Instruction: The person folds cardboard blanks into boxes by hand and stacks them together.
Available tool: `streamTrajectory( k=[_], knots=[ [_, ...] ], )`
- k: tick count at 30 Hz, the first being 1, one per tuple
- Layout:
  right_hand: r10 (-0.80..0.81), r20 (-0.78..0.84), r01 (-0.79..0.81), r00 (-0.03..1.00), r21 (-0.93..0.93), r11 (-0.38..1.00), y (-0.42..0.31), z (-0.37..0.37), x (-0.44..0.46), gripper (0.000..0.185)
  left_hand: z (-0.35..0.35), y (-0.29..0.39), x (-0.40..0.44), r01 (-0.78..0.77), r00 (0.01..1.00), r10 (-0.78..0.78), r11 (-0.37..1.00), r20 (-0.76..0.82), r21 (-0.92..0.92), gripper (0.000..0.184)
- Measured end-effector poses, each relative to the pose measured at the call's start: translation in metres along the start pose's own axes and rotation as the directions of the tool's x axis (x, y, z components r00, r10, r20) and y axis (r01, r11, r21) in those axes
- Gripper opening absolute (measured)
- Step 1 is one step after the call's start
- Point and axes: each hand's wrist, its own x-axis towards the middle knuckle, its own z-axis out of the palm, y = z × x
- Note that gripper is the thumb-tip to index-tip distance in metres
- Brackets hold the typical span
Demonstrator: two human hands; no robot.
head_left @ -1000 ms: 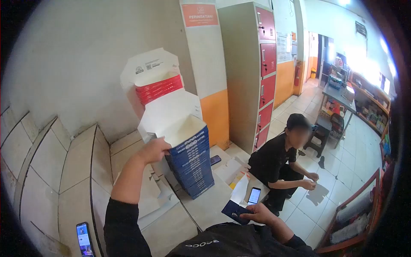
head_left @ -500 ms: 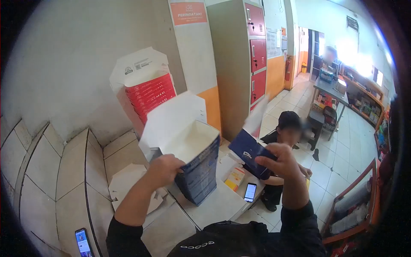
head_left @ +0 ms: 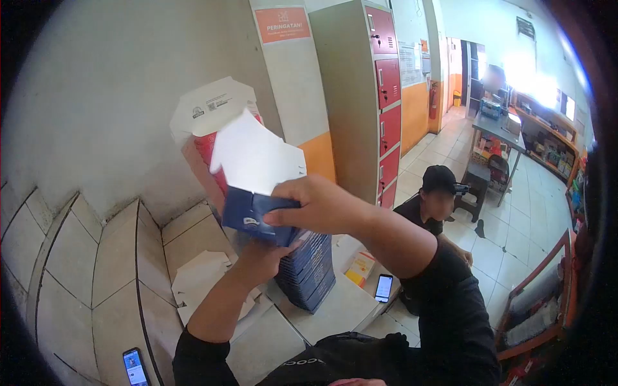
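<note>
A dark blue carton [head_left: 250,211] with a tall white open flap is in my right hand [head_left: 317,202]. It is tilted over the top of a tall stack of nested blue cartons [head_left: 310,276] standing on the tiled ledge. My left hand [head_left: 262,259] is closed at the stack's upper edge, just under the held carton. Its fingers are partly hidden, and the stack's opening is covered. Behind stands another stack, of red cartons [head_left: 205,151], with a white flap raised on top.
Flat white cardboard [head_left: 201,278] lies on the tiles to the left. A yellow and white box [head_left: 360,267] and a phone [head_left: 383,288] are right of the stack. Another phone [head_left: 134,368] lies at lower left. A person in a black cap [head_left: 439,180] sits low beside the ledge.
My right hand has carried the blue carton leftward from the right side to above the blue stack. My left hand stays at the stack's edge.
</note>
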Motion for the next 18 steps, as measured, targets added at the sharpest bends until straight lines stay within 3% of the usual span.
streamTrajectory(
  k=[4, 7, 8, 11, 12, 15, 18],
  knots=[
    [0.024, -0.012, -0.026, 1.000, -0.361, 0.932, 0.049, 0.033, 0.013, 0.029, -0.009, -0.008, 0.002, 0.025, 0.998, -0.030, 0.996, -0.052, -0.090, 0.025],
    [0.079, -0.021, -0.082, 0.997, -0.322, 0.943, 0.064, 0.031, 0.015, 0.028, -0.006, -0.029, -0.002, 0.080, 0.996, -0.089, 0.950, -0.018, -0.301, 0.019],
    [-0.044, -0.065, 0.018, 0.997, -0.355, 0.935, 0.067, 0.028, 0.016, 0.027, -0.003, -0.033, -0.005, 0.105, 0.994, -0.109, 0.919, 0.010, -0.381, 0.017],
    [-0.004, -0.064, -0.002, 0.998, -0.094, 0.996, 0.032, 0.011, 0.015, 0.025, 0.007, -0.032, -0.009, 0.117, 0.990, -0.136, 0.931, -0.033, -0.345, 0.014],
    [0.042, -0.005, -0.041, 0.999, 0.106, 0.994, 0.018, 0.006, 0.013, 0.025, 0.006, -0.030, -0.008, 0.097, 0.989, -0.127, 0.944, -0.077, -0.316, 0.014],
    [0.071, 0.070, -0.085, 0.995, 0.230, 0.969, 0.007, 0.006, 0.013, 0.028, 0.009, -0.022, -0.009, 0.098, 0.976, -0.145, 0.960, -0.165, -0.260, 0.013],
    [0.097, 0.080, -0.077, 0.992, -0.216, 0.973, 0.039, 0.025, 0.015, 0.030, 0.020, -0.021, -0.015, 0.186, 0.951, -0.247, 0.936, -0.184, -0.298, 0.010]
  ],
)
